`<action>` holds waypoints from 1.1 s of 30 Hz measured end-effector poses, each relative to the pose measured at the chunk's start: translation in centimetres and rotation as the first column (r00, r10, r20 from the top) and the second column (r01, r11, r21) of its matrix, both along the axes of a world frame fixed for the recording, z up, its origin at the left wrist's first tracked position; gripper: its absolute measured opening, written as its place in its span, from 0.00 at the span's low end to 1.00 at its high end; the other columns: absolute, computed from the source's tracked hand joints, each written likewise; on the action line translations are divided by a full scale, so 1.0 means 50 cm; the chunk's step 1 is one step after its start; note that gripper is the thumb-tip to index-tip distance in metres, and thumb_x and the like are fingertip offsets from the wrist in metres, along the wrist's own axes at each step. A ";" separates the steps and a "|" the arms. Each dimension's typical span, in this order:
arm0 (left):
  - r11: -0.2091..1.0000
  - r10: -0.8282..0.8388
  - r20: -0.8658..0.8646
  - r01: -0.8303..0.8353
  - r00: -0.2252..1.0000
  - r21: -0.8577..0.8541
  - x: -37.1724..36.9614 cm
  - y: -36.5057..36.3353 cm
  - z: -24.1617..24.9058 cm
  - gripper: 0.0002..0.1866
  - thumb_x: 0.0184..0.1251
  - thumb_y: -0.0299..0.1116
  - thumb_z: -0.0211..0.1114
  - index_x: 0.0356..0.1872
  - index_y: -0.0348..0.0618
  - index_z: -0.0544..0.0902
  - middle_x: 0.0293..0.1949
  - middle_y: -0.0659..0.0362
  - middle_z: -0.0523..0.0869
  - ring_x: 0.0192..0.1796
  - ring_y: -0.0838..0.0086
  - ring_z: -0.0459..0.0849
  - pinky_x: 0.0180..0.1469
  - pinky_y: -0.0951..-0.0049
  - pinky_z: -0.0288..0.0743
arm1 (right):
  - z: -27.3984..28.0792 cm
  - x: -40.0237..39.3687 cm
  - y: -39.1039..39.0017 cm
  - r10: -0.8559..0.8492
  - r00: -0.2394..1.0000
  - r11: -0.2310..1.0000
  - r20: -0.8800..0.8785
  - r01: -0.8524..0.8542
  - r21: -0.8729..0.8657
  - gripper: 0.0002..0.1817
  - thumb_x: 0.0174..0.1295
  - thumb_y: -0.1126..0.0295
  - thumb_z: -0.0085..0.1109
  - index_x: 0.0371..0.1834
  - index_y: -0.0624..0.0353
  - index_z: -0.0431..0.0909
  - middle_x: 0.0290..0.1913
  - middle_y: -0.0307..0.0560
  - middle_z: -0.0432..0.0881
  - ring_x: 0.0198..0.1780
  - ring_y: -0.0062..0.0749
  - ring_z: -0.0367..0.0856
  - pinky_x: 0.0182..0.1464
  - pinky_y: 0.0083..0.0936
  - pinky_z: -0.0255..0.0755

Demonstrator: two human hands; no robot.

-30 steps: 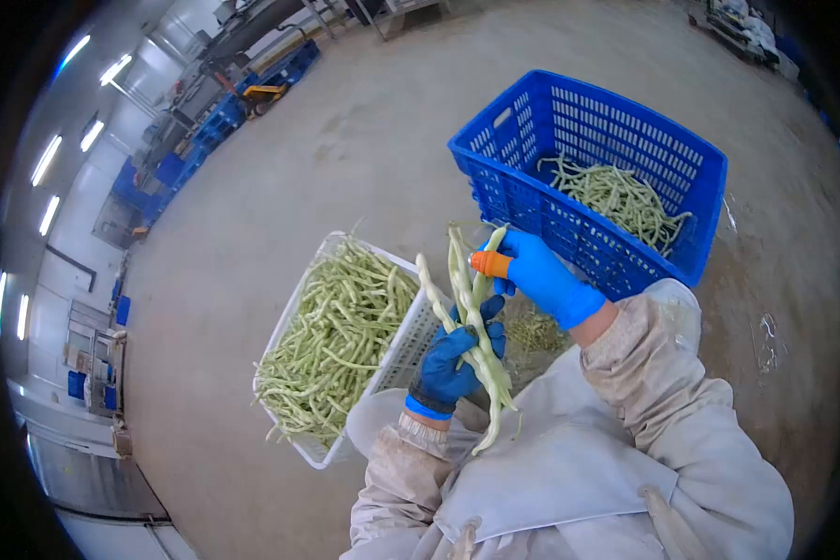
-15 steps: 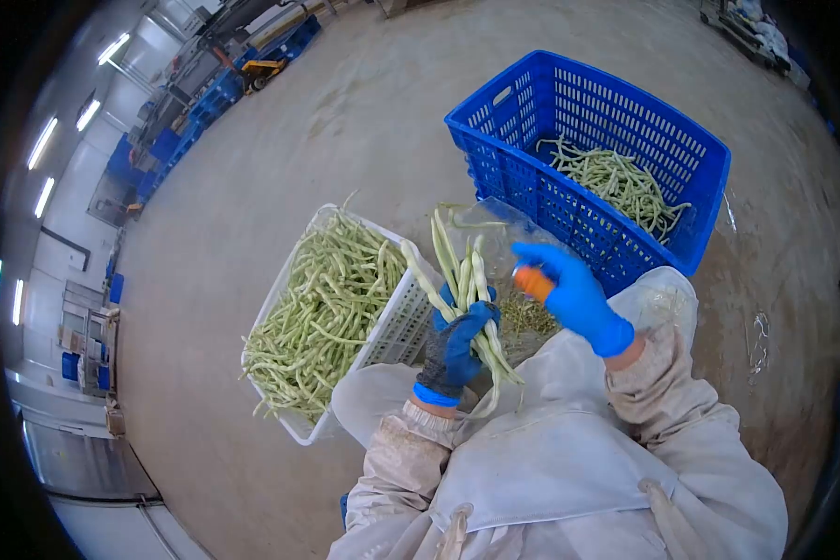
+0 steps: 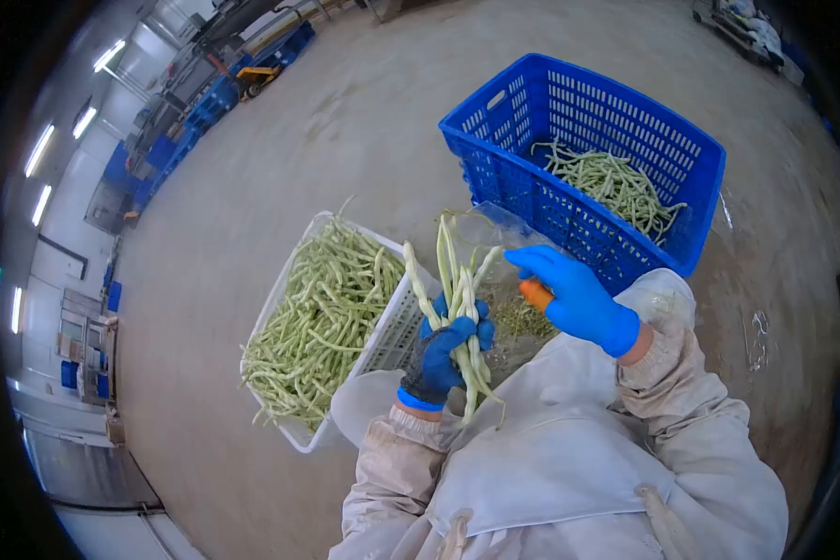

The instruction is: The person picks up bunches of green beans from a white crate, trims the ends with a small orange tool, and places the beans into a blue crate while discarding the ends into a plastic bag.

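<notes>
My left hand (image 3: 441, 355), in a blue glove, is closed round a bunch of long green beans (image 3: 455, 291) that fan out above and below the fist. My right hand (image 3: 583, 301), also blue-gloved, grips an orange-handled tool (image 3: 536, 295); its working end does not show. The right fingertips reach the upper tip of one bean in the bunch. Left of the bunch stands a white crate (image 3: 397, 327) heaped with green beans (image 3: 319, 322). Beyond my right hand is a blue crate (image 3: 569, 201) with a smaller pile of beans (image 3: 616, 187).
Between the crates and my knees, a clear plastic sheet (image 3: 506, 229) lies on the floor with small green trimmings (image 3: 525, 319) on it. Blue pallets and an orange pallet jack (image 3: 257, 75) stand far off at the left. A loaded cart (image 3: 747, 35) is at the far right.
My left hand has shifted slightly left and lower with the bunch. My right hand has come in closer, its fingers now at the tip of a bean.
</notes>
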State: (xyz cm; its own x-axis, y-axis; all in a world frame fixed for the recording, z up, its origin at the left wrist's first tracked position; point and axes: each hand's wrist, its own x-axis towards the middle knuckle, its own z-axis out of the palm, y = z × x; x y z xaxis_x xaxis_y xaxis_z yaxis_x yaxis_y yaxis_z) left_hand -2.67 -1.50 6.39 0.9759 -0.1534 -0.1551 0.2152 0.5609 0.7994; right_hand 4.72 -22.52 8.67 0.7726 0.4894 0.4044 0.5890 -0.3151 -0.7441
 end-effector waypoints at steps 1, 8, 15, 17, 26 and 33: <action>1.000 -0.008 0.000 0.008 1.000 0.001 0.000 0.001 0.001 0.25 0.61 0.28 0.57 0.61 0.41 0.66 0.40 0.57 0.76 0.36 0.72 0.78 0.37 0.74 0.74 | 0.011 0.003 0.010 0.054 0.996 0.995 -0.065 -0.048 0.086 0.21 0.59 0.75 0.54 0.57 0.57 0.71 0.50 0.54 0.75 0.48 0.49 0.77 0.46 0.33 0.73; 0.990 -0.143 0.016 0.143 0.990 0.010 -0.004 0.008 0.011 0.32 0.59 0.29 0.59 0.66 0.42 0.61 0.41 0.57 0.76 0.37 0.74 0.76 0.36 0.76 0.72 | 0.028 0.055 0.031 0.133 0.971 0.989 0.197 -0.117 -0.088 0.22 0.55 0.80 0.51 0.55 0.57 0.72 0.42 0.52 0.75 0.43 0.49 0.76 0.40 0.36 0.73; 0.981 -0.187 -0.004 0.187 0.982 -0.051 -0.003 0.014 0.007 0.33 0.60 0.27 0.58 0.68 0.42 0.59 0.43 0.55 0.76 0.38 0.75 0.75 0.38 0.76 0.73 | 0.034 0.057 0.031 0.250 0.918 0.845 0.307 -0.052 -0.533 0.21 0.47 0.83 0.50 0.47 0.56 0.75 0.36 0.48 0.76 0.37 0.45 0.77 0.35 0.34 0.72; 0.979 -0.191 -0.010 0.190 0.981 -0.069 -0.002 0.012 0.009 0.33 0.60 0.27 0.58 0.68 0.42 0.60 0.43 0.55 0.76 0.37 0.75 0.75 0.38 0.77 0.73 | 0.013 0.054 0.032 0.263 0.901 0.824 0.346 -0.023 -0.566 0.20 0.48 0.83 0.49 0.46 0.56 0.76 0.35 0.48 0.77 0.35 0.43 0.78 0.34 0.31 0.73; 0.968 -0.206 -0.072 0.214 0.976 0.128 0.000 0.016 0.026 0.33 0.60 0.29 0.59 0.68 0.42 0.59 0.40 0.58 0.76 0.34 0.77 0.75 0.36 0.79 0.72 | -0.105 0.124 -0.044 -0.170 0.984 0.985 -0.048 0.170 0.001 0.14 0.53 0.78 0.54 0.45 0.60 0.78 0.47 0.54 0.77 0.46 0.46 0.77 0.49 0.32 0.72; 0.940 -0.187 -0.065 0.198 0.980 0.277 0.005 0.019 0.027 0.33 0.59 0.28 0.61 0.67 0.40 0.60 0.41 0.55 0.77 0.35 0.76 0.76 0.37 0.77 0.73 | 0.019 0.080 0.002 -0.158 0.967 0.984 0.202 0.137 0.116 0.22 0.53 0.74 0.57 0.55 0.60 0.73 0.51 0.58 0.75 0.52 0.48 0.74 0.55 0.38 0.68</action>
State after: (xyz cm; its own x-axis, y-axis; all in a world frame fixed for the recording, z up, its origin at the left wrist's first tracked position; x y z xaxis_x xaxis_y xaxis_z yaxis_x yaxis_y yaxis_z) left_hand -2.45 -0.57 7.73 0.9248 -0.2827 -0.2545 0.3292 0.2597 0.9079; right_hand 8.70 -22.41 9.61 0.7259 0.3251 0.6061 0.6878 -0.3404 -0.6412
